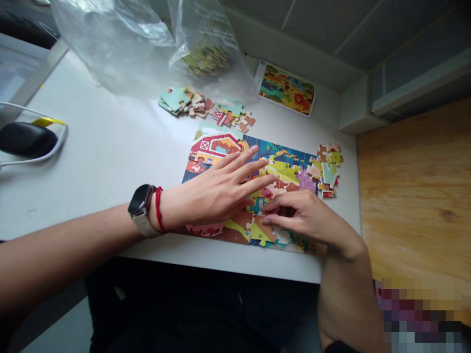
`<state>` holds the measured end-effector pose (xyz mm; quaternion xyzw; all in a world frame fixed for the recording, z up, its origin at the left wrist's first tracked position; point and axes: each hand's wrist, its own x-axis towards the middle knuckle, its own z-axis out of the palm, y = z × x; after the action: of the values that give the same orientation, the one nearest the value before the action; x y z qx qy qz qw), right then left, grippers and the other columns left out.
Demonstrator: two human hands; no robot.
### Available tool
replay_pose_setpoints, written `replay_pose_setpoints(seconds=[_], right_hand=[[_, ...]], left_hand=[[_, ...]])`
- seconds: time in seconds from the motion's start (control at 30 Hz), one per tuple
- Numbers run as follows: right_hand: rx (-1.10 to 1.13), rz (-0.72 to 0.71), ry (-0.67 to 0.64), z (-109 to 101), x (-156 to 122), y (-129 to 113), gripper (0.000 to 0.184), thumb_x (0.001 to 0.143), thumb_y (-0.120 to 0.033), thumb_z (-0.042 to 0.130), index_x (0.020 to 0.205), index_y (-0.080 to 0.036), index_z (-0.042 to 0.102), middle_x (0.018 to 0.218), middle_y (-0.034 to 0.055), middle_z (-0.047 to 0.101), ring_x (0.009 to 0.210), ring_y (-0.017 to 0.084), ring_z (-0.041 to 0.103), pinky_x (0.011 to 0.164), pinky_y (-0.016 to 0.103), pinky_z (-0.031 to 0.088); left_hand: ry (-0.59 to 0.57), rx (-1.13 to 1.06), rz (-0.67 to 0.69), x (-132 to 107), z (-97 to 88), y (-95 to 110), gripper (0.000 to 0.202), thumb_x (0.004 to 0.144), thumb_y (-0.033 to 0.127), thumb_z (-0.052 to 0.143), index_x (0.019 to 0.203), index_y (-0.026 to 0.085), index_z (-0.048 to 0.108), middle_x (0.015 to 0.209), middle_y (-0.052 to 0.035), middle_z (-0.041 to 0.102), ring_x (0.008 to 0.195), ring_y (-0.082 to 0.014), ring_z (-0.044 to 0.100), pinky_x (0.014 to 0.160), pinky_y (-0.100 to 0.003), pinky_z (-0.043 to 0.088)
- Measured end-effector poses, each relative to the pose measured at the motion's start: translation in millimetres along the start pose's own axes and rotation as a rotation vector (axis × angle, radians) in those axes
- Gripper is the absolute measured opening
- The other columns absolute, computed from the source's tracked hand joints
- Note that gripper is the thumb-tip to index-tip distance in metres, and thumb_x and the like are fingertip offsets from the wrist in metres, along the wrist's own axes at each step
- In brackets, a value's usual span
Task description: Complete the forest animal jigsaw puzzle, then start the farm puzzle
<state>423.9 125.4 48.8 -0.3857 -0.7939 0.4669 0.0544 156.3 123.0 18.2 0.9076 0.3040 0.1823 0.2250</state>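
Nearby: bag (121, 54), apparently holding pieces (206, 59) | mouse (27, 139) | left hand (217, 189) partly covers puzzle (287, 171)

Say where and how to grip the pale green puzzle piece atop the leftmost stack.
Pinch the pale green puzzle piece by its left corner, ideally from above left: nothing covers it there, while brown puzzle pieces crowd its right. Another piece peeks out beneath, so pinch shallowly.

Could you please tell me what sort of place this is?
Probably a workspace, perhaps at home: the white desk holds a jigsaw puzzle, loose puzzle pieces and what looks like a black computer mouse.
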Motion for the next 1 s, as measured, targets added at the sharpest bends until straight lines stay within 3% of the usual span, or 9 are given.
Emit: replay_pose_setpoints(seconds=[0.07,0.2,0.33,0.43,0.6,0.77,1.0], right_hand=[[0.011,0.023,0.002,-1,-1,-2,0.014,0.095,-0.036,0.079,0.093,-0.023,0.082,0.083,0.0013,0.082,0.071,0.016,0.074,0.067,0.026,0.054],[0.137,0.093,-0.016,-3,-4,-7,0.019,0.094,-0.041,0.079,0.094,-0.022,0.082,0.079,0.0010,0.080,0.065,0.014,0.071,0.060,0.024,0.054],[0.279,0.164,0.143,0,0,-9,0.032,0.088,-0.053,0.083,0.093,-0.022,0.083,0.088,0.0050,0.081,0.062,0.014,0.069,0.052,0.025,0.053],[0.357,0.187,0.239,7,12,-11,0.038,0.087,-0.058,0.083,0.096,-0.021,0.084,0.087,0.0063,0.080,0.056,0.013,0.065,0.046,0.024,0.051],[0.367,0.213,0.281,10,31,-23,0.037,0.088,-0.054,0.082,0.104,-0.020,0.085,0.071,0.0032,0.076,0.048,0.012,0.062,0.043,0.023,0.051],[0.396,0.167,0.401,9,49,-37,0.027,0.087,-0.044,0.084,0.102,-0.021,0.085,0.068,0.0012,0.074,0.048,0.011,0.061,0.043,0.022,0.049],[0.471,0.055,0.573,37,63,-33,0.020,0.088,-0.041,0.084,0.095,-0.022,0.082,0.066,-0.0019,0.071,0.047,0.010,0.060,0.043,0.022,0.049]], left_hand=[[0.042,-0.038,-0.036,2,-2.3,-5,0.064,0.097,0.011,0.055,0.159,0.025,0.043,0.169,-0.0112,0.043,0.166,-0.0385,0.017,0.132,-0.065,0.024],[0.156,-0.110,-0.078,7,-20.4,-18,0.053,0.097,0.012,0.053,0.148,0.026,0.054,0.156,-0.0093,0.056,0.162,-0.0378,0.030,0.129,-0.065,0.029],[0.205,-0.138,-0.074,5,-50.9,-31,0.040,0.102,0.016,0.047,0.138,0.024,0.063,0.139,-0.0078,0.068,0.142,-0.0314,0.057,0.123,-0.058,0.041],[0.251,-0.102,-0.043,-7,-64.2,-42,0.037,0.103,0.015,0.043,0.130,0.021,0.068,0.128,-0.0092,0.072,0.128,-0.0284,0.066,0.114,-0.054,0.050],[0.249,-0.052,0.051,-24,-59.5,-54,0.030,0.106,0.019,0.048,0.124,0.022,0.072,0.121,-0.0097,0.076,0.120,-0.0263,0.069,0.106,-0.046,0.054],[0.213,-0.080,0.107,-25,-53.8,-54,0.022,0.107,0.029,0.059,0.121,0.024,0.075,0.123,-0.0104,0.076,0.120,-0.0260,0.068,0.107,-0.045,0.053],[0.169,-0.082,0.133,-25,-52.6,-55,0.023,0.106,0.037,0.062,0.118,0.023,0.076,0.117,-0.0104,0.078,0.117,-0.0268,0.068,0.104,-0.043,0.054]])
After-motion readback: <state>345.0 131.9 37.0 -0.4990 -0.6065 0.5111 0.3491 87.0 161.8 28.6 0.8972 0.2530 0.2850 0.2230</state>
